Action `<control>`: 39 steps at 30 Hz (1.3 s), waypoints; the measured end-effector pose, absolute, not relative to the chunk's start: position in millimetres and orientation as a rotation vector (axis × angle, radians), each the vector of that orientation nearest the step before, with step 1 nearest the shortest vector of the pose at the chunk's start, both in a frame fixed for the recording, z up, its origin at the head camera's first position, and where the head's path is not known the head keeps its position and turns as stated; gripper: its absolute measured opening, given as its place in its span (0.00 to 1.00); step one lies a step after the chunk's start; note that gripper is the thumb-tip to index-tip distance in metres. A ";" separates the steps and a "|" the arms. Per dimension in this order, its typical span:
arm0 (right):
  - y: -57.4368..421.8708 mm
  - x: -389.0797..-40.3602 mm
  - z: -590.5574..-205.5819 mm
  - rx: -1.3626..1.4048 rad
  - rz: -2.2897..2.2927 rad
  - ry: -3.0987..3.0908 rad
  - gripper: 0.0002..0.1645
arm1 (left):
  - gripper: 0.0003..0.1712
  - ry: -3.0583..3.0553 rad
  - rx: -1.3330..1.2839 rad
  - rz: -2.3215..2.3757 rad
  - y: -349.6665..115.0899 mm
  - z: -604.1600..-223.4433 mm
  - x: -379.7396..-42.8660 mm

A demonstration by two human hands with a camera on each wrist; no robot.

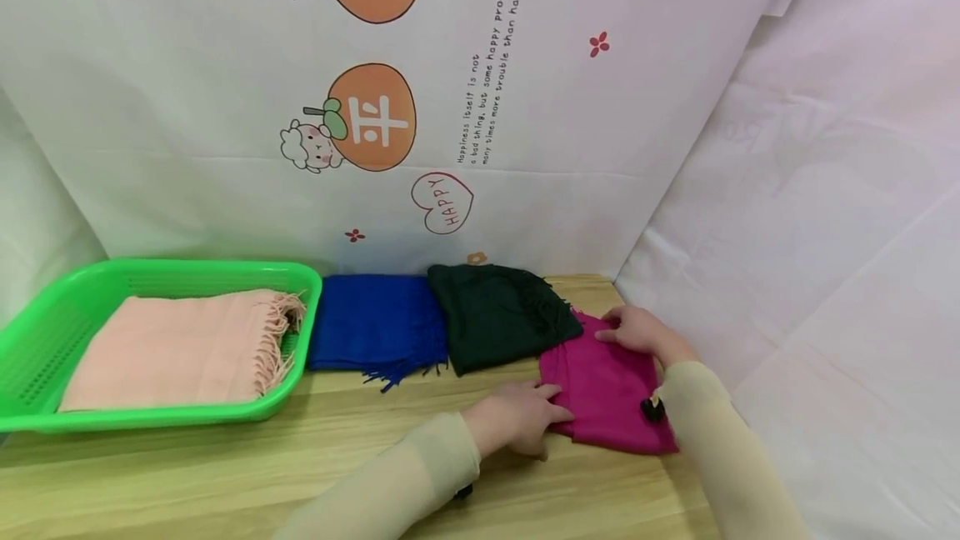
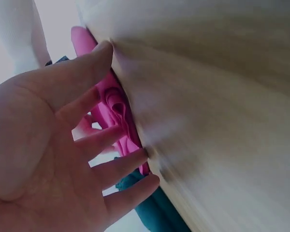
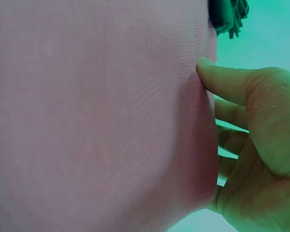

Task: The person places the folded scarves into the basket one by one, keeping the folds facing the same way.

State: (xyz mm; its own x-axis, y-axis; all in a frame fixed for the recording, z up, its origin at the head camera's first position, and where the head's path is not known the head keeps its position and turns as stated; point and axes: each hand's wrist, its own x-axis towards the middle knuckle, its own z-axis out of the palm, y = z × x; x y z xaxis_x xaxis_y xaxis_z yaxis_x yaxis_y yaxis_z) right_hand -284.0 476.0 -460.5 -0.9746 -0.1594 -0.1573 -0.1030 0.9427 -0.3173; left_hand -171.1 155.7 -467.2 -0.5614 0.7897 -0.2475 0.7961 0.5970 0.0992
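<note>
A folded magenta scarf (image 1: 611,398) lies at the right end of the row, its upper left part against the dark green scarf (image 1: 491,319). My right hand (image 1: 637,330) holds its far right edge, thumb on the upper face and fingers behind the edge; the fingertips are hidden by the cloth in the right wrist view. At the scarf's left side, my left hand (image 1: 517,415) is spread low over the table, fingertips right at the folded edge. In the left wrist view the palm faces the camera, fingers apart, with the rolled edge of the magenta scarf behind them.
On the left stands a green plastic basket (image 1: 292,390) with a folded, fringed pink scarf (image 1: 172,348) inside. Next to it a folded blue scarf (image 1: 375,319) lies on the wooden table (image 1: 360,448). A printed white sheet (image 1: 525,215) rises behind, and a white cloth wall (image 1: 825,273) bounds the right.
</note>
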 end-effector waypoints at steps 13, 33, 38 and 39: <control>477.6 -272.9 -464.2 -0.146 -0.548 2.886 0.29 | 0.38 2.560 1.298 0.064 141.2 -465.2 -169.5; 478.5 -281.4 -483.4 -0.224 -0.712 2.919 0.27 | 0.07 2.779 1.646 -0.234 171.0 -481.4 -177.8; 475.5 -279.3 -476.5 -0.247 -0.660 2.907 0.26 | 0.12 2.787 1.726 -0.301 171.6 -478.5 -181.4; 475.2 -279.3 -475.3 -0.243 -0.656 2.906 0.25 | 0.13 2.794 1.747 -0.321 171.4 -477.6 -182.5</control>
State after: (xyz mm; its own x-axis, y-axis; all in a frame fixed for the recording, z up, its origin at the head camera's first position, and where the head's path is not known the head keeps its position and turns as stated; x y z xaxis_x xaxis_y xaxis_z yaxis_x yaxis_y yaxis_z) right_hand -279.3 475.2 -475.3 -0.9752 -0.1906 -0.1122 -0.1239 0.8910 -0.4368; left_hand -182.5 171.4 -477.6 -0.4326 0.9006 0.0409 0.8679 0.4284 -0.2514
